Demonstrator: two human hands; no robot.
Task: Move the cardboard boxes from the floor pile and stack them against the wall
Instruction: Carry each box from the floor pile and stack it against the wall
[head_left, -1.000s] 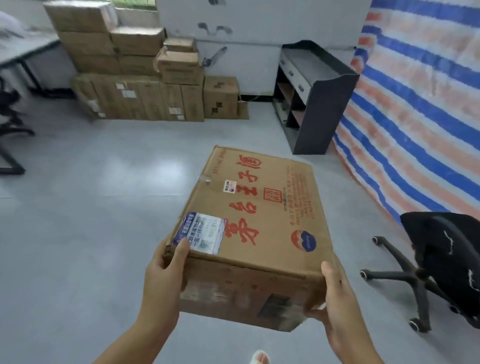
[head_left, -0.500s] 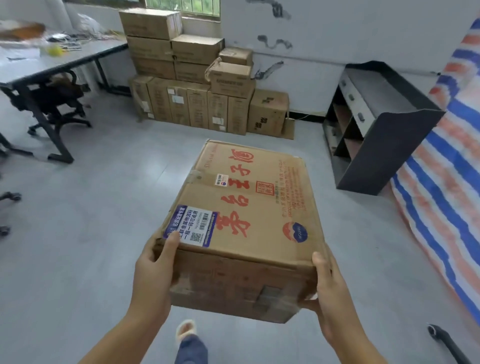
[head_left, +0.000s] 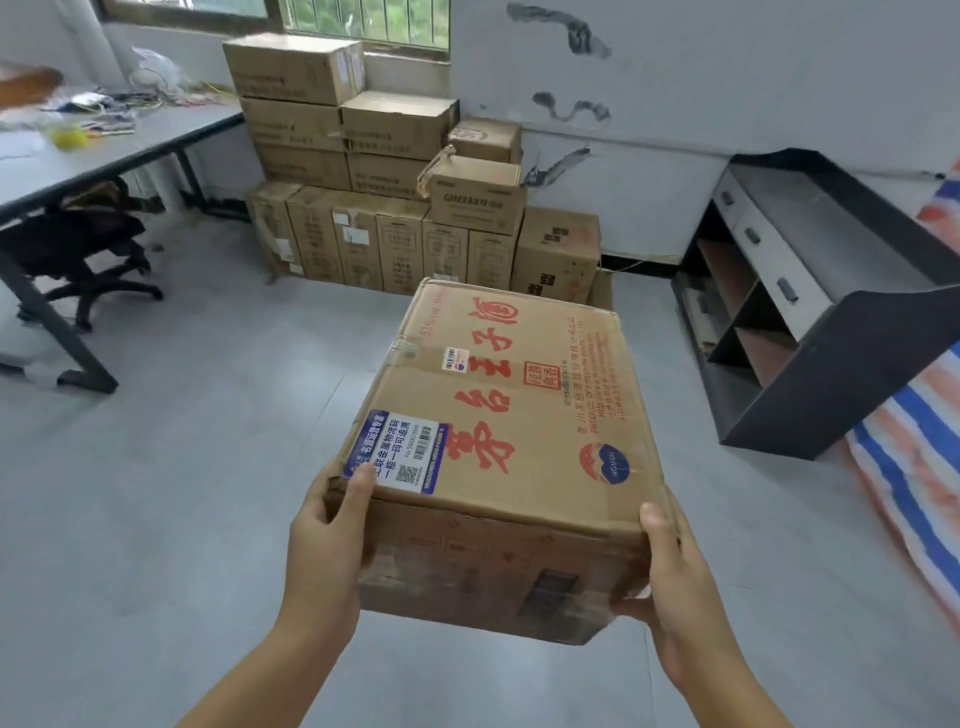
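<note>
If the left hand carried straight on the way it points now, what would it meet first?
The left hand points ahead toward the wall. Open grey floor lies between; the first obstacle looks like the bottom row of stacked cardboard boxes, though depth is uncertain.

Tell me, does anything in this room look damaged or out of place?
Yes. The dark cabinet at the right lies tipped on its side on the floor, drawers facing upward. In the stack of boxes against the wall, one small box has a top flap sticking up. The carried box has scuffed near corners.
</note>
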